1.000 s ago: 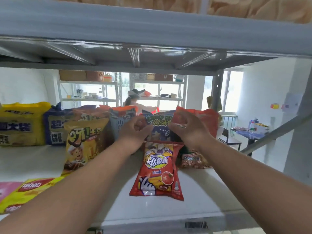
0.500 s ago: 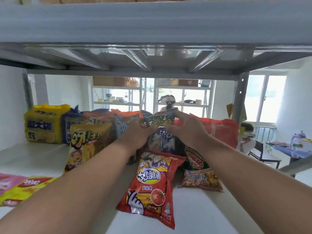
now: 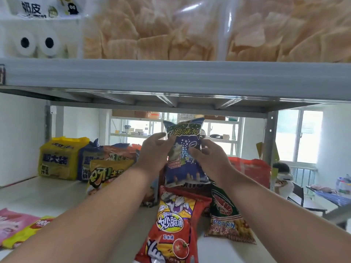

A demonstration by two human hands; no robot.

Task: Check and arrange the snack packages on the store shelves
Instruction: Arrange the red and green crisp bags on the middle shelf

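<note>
White shelf board (image 3: 47, 194) runs under a grey metal upper shelf (image 3: 171, 74), and beyond the open back of the rack a bright room shows with windows, more racks and a seated person at the far right. Both forearms reach forward over the board. The left hand (image 3: 153, 152) and right hand (image 3: 209, 158) are raised side by side and hold a dark blue snack bag (image 3: 185, 158) upright between them, lifted clear of the board. The left hand's fingers curl around the bag's left edge; the right hand's thumb and fingers pinch its right edge, a little lower. The bag's top rises above both hands, almost to the underside of the upper shelf.

Directly below the held bag lies a red Bugles bag (image 3: 174, 224), flat and pointing toward the camera, with a green prawn cracker bag (image 3: 226, 217) just beside it on the right. Left of the arms, a yellow potato snack bag (image 3: 108, 173) leans upright in front of a large yellow pack (image 3: 60, 158) and a blue pack (image 3: 89, 162) along the back. A pink packet (image 3: 11, 224) and a yellow packet (image 3: 28, 232) lie flat at the near left. On the upper shelf sit clear bags of pale crisps (image 3: 190, 27).
</note>
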